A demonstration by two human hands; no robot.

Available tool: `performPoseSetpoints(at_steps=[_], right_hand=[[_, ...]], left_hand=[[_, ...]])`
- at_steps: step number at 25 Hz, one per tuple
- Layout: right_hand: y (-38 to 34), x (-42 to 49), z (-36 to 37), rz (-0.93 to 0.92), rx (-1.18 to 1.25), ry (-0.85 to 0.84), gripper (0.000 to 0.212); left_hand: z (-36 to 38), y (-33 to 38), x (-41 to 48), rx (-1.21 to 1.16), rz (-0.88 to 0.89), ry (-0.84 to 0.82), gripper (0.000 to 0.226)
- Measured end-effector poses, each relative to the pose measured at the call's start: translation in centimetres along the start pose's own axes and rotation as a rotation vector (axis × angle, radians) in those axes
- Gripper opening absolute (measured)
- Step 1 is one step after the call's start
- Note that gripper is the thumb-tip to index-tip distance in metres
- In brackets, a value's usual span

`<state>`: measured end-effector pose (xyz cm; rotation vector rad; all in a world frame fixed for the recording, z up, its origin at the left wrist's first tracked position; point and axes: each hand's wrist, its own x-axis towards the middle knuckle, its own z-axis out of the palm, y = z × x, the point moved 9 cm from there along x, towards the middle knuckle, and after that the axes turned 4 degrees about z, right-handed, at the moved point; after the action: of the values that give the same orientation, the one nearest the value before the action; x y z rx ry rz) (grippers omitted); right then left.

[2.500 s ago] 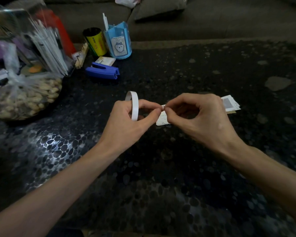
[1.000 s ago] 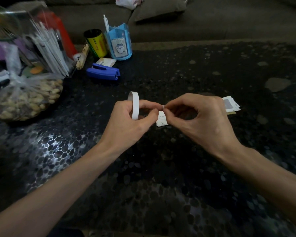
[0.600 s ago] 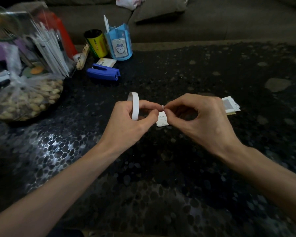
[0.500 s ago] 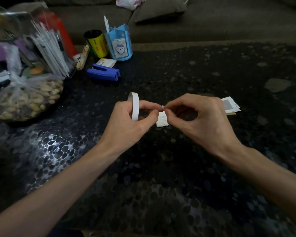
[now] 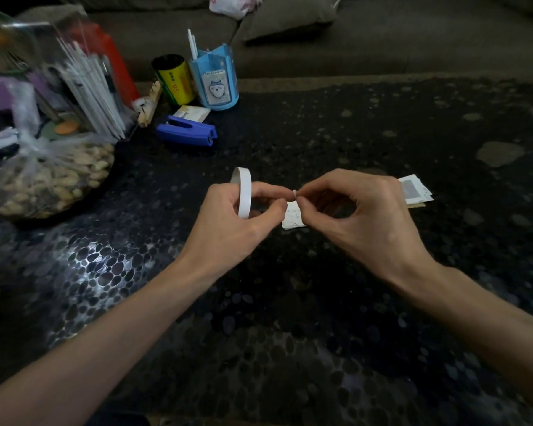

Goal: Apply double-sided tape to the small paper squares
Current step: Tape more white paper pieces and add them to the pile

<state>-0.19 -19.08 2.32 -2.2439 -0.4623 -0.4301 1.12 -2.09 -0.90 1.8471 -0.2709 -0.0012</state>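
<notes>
as right hand (image 5: 360,216) pinches tape (image 5: 245,195) — fingers (image 5: 319,183) curled.

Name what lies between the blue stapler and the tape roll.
Head view: only bare pebble-patterned table between the stapler and the tape roll, held by the left hand.

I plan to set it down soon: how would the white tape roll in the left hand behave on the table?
The tape roll is a thin ring, so probably light and easily squashed. On its edge on the glossy table it may roll; laid flat it likely stays.
</notes>
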Motion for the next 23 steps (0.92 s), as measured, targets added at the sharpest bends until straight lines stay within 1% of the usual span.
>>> performPoseSetpoints(at_steps=[6, 11, 14, 19, 21, 23], right_hand=[[-0.6, -0.4, 0.1, -0.126, -0.177, 0.03, 0.009], [-0.8, -0.3, 0.4, -0.148, -0.234, 0.03, 0.009], [-0.7, -0.2, 0.3, -0.111, -0.175, 0.016, 0.011], [0.3, 0.1, 0.0, 0.035, 0.021, 0.007, 0.008], [0.4, 0.2, -0.3, 0.068, 0.071, 0.025, 0.006], [0.5, 0.2, -0.5, 0.084, 0.091, 0.042, 0.004]], left_hand=[[0.4, -0.1, -0.2, -0.041, -0.026, -0.034, 0.016], [0.8, -0.2, -0.3, -0.062, -0.051, -0.047, 0.021], [0.9, -0.2, -0.2, -0.052, -0.03, -0.048, 0.017], [0.8, -0.2, -0.1, -0.062, -0.027, -0.042, 0.015], [0.4, -0.2, -0.1, -0.068, -0.029, -0.015, 0.01], [-0.1, -0.2, 0.0, -0.055, -0.033, 0.034, 0.01]])
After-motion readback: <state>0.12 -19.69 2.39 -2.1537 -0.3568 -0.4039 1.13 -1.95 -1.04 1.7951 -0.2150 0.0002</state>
